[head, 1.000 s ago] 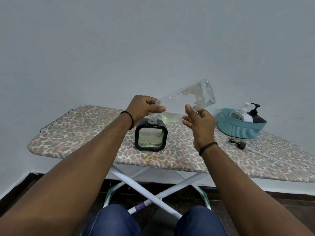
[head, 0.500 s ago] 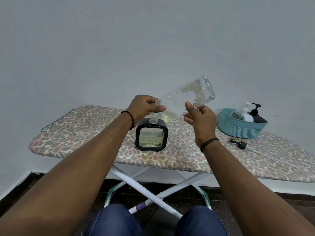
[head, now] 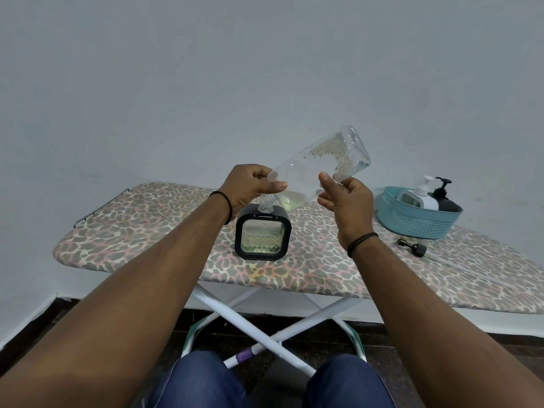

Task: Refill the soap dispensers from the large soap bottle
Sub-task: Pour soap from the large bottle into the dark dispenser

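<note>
Hands both grip my tilted soap bottle [head: 316, 169]: left hand [head: 248, 187] hides its neck over the dispenser [head: 263, 232], right hand [head: 346, 198] pinches its side.

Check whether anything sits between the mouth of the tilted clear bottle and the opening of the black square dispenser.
Nothing visible blocks it. The large soap bottle, gripped by the left hand and the right hand, has its threaded neck right at the top opening of the black dispenser, whose pump is off.

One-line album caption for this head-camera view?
Both hands tip a clear plastic soap bottle into a square black-framed glass dispenser on a leopard-print ironing board.
</note>
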